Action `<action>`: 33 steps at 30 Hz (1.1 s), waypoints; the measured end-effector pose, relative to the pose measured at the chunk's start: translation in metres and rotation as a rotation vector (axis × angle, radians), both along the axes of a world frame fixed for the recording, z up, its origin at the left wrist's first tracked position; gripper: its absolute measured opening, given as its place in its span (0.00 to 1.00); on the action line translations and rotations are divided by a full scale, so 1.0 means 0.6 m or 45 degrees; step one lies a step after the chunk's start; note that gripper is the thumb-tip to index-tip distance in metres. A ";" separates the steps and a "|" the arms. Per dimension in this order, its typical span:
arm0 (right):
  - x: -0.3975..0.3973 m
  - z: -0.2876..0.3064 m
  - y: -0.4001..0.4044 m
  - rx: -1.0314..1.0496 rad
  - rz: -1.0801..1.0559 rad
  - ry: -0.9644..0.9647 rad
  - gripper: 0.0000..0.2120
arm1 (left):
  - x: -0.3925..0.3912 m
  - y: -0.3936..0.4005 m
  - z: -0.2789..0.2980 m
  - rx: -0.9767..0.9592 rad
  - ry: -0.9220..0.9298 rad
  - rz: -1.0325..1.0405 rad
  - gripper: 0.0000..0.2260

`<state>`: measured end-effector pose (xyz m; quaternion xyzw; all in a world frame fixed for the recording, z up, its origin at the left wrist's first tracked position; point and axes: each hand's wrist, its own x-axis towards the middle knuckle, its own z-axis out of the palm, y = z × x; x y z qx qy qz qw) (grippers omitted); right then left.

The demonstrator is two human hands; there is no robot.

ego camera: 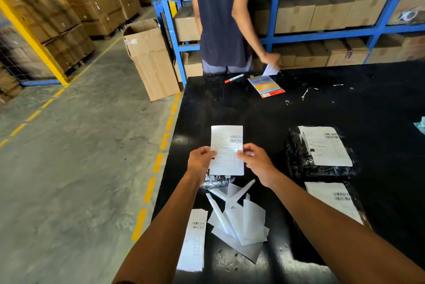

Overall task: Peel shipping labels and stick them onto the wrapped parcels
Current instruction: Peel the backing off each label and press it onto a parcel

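A white shipping label with barcodes is held up over the black table. My left hand pinches its left edge and my right hand pinches its right edge. Just beneath it lies a black wrapped parcel, mostly hidden by the label and my left hand. A stack of unpeeled labels lies at the table's near left edge. Two black wrapped parcels, one at mid right and one at near right, each carry a white label.
Peeled backing strips are piled on the table in front of me. At the far edge lie a red marker and a coloured pad, where another person stands. Blue racks with cartons stand behind; an open carton stands on the floor at left.
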<state>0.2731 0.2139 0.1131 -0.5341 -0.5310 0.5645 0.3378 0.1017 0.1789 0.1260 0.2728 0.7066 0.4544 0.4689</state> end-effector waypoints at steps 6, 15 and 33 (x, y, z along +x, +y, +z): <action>-0.030 -0.025 0.016 0.052 -0.023 -0.133 0.07 | -0.033 0.013 -0.032 -0.052 0.182 0.052 0.06; -0.085 -0.089 0.053 -0.005 0.018 -0.233 0.12 | -0.076 0.046 -0.105 -0.172 0.282 0.112 0.05; -0.105 -0.170 0.071 0.254 0.115 -0.534 0.11 | -0.113 0.060 -0.175 -0.262 0.213 -0.046 0.11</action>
